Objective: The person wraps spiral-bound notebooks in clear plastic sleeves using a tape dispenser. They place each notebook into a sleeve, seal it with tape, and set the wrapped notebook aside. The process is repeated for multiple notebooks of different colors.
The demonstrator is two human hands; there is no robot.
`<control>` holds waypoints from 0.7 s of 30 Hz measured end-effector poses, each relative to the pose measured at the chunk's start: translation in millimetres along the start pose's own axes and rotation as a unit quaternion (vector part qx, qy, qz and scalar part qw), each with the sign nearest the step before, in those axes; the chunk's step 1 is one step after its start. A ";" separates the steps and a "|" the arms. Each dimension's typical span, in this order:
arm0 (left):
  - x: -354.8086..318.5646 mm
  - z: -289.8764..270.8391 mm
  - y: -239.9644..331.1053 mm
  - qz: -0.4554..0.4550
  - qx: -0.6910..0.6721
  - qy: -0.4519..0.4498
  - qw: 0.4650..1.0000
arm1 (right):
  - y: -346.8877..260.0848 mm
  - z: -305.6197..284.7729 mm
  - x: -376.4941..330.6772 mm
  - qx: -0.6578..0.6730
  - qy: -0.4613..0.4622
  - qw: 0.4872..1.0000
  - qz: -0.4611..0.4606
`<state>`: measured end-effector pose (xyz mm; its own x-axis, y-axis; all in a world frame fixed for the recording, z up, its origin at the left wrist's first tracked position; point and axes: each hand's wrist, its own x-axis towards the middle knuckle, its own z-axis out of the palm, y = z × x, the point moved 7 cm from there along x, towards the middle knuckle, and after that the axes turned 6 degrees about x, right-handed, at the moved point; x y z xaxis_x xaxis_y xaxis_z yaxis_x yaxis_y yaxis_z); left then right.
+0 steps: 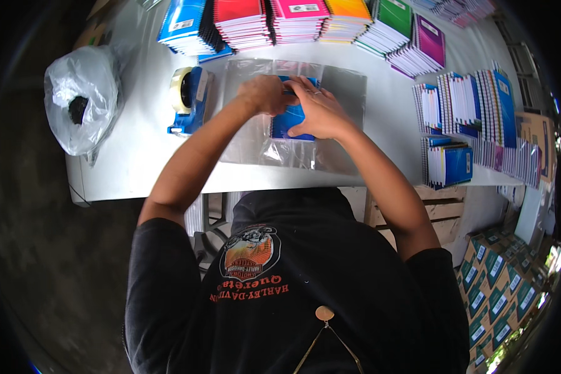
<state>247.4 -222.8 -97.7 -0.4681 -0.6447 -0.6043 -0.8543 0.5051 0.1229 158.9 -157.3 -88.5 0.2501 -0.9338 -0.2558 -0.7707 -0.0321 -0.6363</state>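
A blue spiral notebook lies on clear plastic sheets on the white table, its coil toward the left. My right hand rests over its cover with thumb and fingers spread. At the notebook's far left side, my left hand is closed, its fingertips near those of the right hand; what it pinches is hidden. To the left stands a blue tape dispenser with a roll of tape in it.
Stacks of coloured notebooks line the far side, including a red stack and a purple one. More notebooks stand at the right. A clear plastic bag hangs at the table's left edge. Patterned boxes are below right.
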 end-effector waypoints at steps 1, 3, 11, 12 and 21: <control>4.6 1.5 -6.2 -0.010 0.029 -0.032 0.999 | 0.5 -0.2 0.7 0.001 -0.001 1.000 -0.001; 5.2 6.1 -27.3 0.013 0.086 -0.101 0.991 | 4.3 2.4 0.6 -0.007 -0.013 1.000 -0.001; -11.4 62.0 -36.5 -0.014 -0.215 0.104 0.971 | 67.0 15.4 -21.1 0.147 0.182 0.954 0.188; -15.4 65.2 -22.6 0.004 -0.215 0.158 0.964 | 62.0 17.4 -22.8 0.239 0.208 0.940 0.127; -64.0 28.2 16.5 0.169 -0.545 0.385 0.725 | 8.7 -16.5 -29.6 0.517 0.316 0.772 -0.193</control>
<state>269.7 -157.1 -79.2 -0.3209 -0.9310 0.1737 -0.1342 0.2263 0.9648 135.1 -135.8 -74.5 -0.2432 -0.9239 0.2955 0.2515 -0.3543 -0.9007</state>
